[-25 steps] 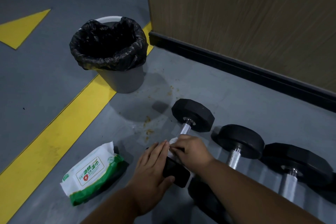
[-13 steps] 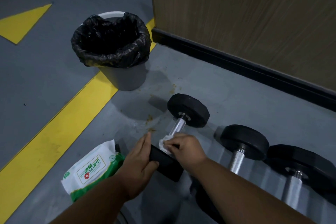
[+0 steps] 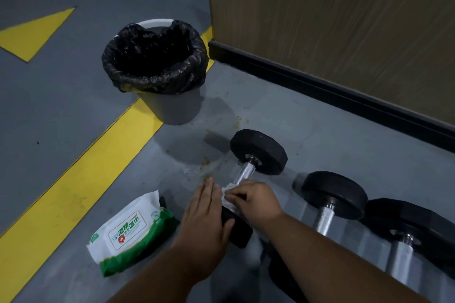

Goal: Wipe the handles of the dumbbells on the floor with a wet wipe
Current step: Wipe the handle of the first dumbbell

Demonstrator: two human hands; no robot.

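The nearest dumbbell (image 3: 256, 155) lies on the grey floor (image 3: 307, 125), its long axis running from the person up and to the right, far head toward the wall (image 3: 344, 19). The right hand (image 3: 256, 200) is curled around its handle (image 3: 243, 173), pinching a white wet wipe (image 3: 227, 195) against the metal. The left hand (image 3: 206, 214) rests with straight fingers on the near head. Two more dumbbells (image 3: 332, 194) lie parallel to the right. A wipes pack (image 3: 130, 231) lies just left; a lined bin (image 3: 157, 69) stands behind.
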